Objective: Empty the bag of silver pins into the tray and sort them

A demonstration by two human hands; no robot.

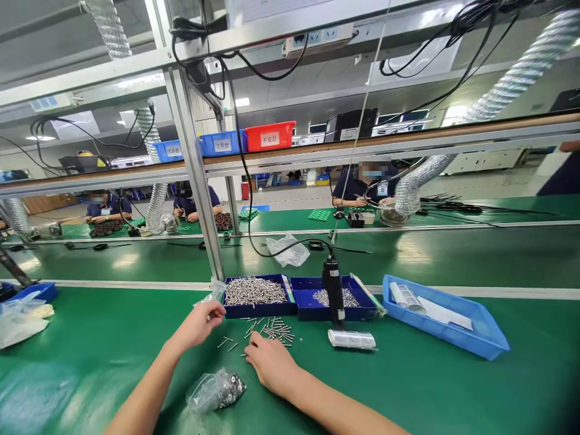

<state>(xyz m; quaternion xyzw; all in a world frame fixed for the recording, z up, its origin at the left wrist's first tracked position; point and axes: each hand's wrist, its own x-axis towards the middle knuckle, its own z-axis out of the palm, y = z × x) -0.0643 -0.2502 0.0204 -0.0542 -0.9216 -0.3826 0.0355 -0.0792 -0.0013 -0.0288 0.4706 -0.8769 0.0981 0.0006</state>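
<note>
Head view: loose screws (270,330) before the blue tray (258,309), light, hard, slippery; pinch one mid-shank. Left hand (199,324) pinches something small; right hand (268,362) rests curled, apart.

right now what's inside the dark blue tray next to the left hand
The dark blue tray holds a heaped pile of long silver screws, nearly filling it. The pile hides the tray floor, so anything beneath cannot be seen. The left hand sits just outside its front-left corner.
</note>
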